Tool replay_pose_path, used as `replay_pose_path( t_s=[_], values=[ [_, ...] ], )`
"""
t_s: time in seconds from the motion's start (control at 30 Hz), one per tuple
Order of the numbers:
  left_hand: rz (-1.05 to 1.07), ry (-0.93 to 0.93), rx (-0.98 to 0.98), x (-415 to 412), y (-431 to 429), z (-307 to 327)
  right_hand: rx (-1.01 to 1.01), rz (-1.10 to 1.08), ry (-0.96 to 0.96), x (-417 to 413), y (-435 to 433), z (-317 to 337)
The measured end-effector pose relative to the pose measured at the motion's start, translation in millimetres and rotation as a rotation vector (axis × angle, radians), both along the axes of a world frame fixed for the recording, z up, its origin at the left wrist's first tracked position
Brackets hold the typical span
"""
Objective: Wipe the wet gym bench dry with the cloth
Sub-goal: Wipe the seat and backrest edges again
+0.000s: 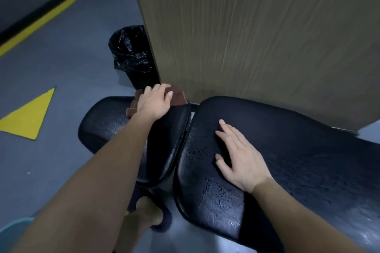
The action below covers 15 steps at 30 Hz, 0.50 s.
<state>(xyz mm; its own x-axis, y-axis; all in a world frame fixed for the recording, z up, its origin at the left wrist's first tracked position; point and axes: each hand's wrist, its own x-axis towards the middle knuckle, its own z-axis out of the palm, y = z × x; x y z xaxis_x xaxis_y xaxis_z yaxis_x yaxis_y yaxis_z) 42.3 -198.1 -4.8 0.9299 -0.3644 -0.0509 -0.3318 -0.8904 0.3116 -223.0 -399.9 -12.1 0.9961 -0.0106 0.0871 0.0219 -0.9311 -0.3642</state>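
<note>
The black padded gym bench has two cushions: a small seat pad on the left and a long back pad on the right. Water droplets glisten on both. My left hand presses a brown cloth onto the far edge of the seat pad, fingers curled over it. My right hand lies flat on the back pad with its fingers spread, holding nothing.
A tall wood-grain panel stands right behind the bench. A bin with a black bag sits at its left corner. The grey floor carries a yellow triangle and a yellow line. My foot is under the bench.
</note>
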Motion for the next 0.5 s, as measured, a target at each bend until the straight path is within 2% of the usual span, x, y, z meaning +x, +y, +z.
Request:
replay_pose_path(
  t_s=[0.2,0.3,0.37,0.4,0.43,0.5],
  values=[
    [0.017,-0.038,-0.249,-14.8,-22.9,-7.7,-0.076,-0.054,0.092,-78.2,-83.7,-2.6],
    [0.049,0.087,-0.495,-10.1,-50.4,-11.9,-0.081,-0.074,0.082,-75.4,-87.9,-6.2],
    [0.059,0.27,-0.685,-16.2,-83.3,-14.1,-0.08,-0.078,0.058,-70.9,-86.8,-8.1],
    [0.044,0.338,-0.693,-23.2,-103.3,-16.8,-0.075,-0.08,0.047,-71.4,-87.4,-9.2],
    [0.01,0.333,-0.59,-28.1,-121.9,-20.5,-0.071,-0.082,0.038,-72.4,-88.4,-10.7],
    [-0.057,0.223,-0.258,-31.1,-144.5,-21.1,-0.066,-0.081,0.021,-70.9,-90.0,-12.1]
  ],
)
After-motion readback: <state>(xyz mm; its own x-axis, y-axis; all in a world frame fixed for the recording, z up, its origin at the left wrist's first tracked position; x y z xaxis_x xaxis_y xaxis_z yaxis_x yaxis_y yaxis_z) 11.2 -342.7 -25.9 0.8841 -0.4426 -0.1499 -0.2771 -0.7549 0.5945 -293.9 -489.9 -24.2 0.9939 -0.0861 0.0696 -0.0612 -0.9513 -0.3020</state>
